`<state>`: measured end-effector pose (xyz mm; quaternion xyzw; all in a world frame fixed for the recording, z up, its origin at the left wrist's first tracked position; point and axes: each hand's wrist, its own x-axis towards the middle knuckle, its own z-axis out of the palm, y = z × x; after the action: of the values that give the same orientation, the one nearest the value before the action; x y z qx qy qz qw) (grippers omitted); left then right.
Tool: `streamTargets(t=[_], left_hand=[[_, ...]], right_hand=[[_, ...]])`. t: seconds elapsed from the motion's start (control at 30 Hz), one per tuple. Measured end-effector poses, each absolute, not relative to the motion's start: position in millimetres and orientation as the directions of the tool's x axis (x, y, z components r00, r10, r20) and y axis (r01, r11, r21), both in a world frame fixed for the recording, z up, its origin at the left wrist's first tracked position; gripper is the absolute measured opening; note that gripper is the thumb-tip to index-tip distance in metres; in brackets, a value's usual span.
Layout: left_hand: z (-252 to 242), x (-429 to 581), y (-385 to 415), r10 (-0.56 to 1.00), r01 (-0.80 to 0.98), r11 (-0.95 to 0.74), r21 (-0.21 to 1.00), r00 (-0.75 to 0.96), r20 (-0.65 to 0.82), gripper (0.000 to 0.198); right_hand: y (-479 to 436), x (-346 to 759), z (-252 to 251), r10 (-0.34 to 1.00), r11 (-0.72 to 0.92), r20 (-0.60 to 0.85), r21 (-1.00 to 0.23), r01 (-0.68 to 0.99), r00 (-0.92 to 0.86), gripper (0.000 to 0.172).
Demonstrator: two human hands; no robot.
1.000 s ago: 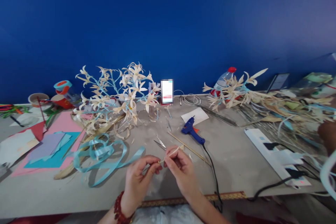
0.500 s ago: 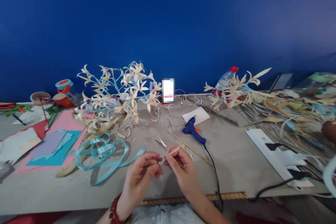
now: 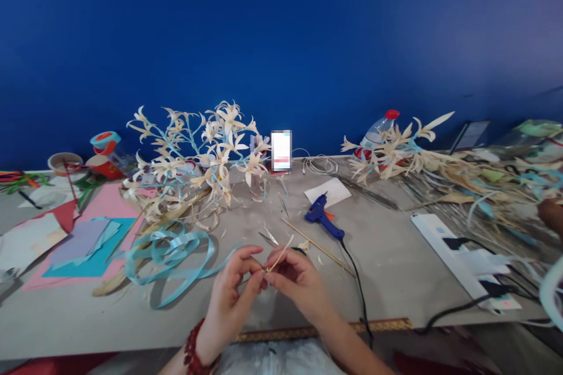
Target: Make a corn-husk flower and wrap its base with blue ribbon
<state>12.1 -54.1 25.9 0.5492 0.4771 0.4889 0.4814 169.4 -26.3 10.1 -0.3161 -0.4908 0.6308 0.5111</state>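
Observation:
Close together above the table's near middle, my two hands meet at a thin cream strip that looks like dried husk. My left hand, with a red bracelet at the wrist, pinches the strip's lower end. Thumb and fingers of my right hand are closed on the same strip beside it, and its free tip slants up and right. Small scissors lie just beyond the fingertips, partly hidden. A thin stick and a blue glue gun lie to the right.
Cream husk flowers on blue stems stand back left. Light-blue ribbon coils left of my hands, near coloured paper sheets. A white power strip with cables lies right. More flowers and a phone are at the back.
My right hand has moved left, bringing its fingertips against those of my left hand. The strip now points more steeply upward.

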Motion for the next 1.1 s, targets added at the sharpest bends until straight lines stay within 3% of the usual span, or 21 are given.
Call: streamTargets(t=[0.2, 0.4, 0.8, 0.97, 1.1], left_hand=[[29, 17, -55, 0.998, -0.103, -0.007, 0.995, 0.057, 0.013, 0.028], [26, 17, -54, 0.997, -0.225, 0.021, 0.974, 0.079, -0.003, 0.026], [17, 12, -55, 0.994, -0.324, 0.034, 0.945, 0.112, 0.003, 0.019], [17, 8, -55, 0.994, -0.223, 0.026, 0.974, 0.112, 0.0, 0.014], [20, 6, -55, 0.992, 0.077, -0.119, 0.99, 0.058, 0.115, 0.019]], right_hand=[[-33, 161, 11, 0.979, -0.037, 0.051, -0.909, -0.416, -0.197, 0.019], [-34, 161, 13, 0.986, 0.032, 0.088, -0.933, -0.358, -0.14, 0.023], [-34, 158, 8, 0.984, -0.028, 0.056, -0.887, -0.461, -0.169, 0.016], [-31, 164, 12, 0.978, 0.133, 0.171, -0.952, -0.275, -0.117, 0.014], [-30, 164, 11, 0.986, 0.134, 0.156, -0.948, -0.289, -0.056, 0.019]])
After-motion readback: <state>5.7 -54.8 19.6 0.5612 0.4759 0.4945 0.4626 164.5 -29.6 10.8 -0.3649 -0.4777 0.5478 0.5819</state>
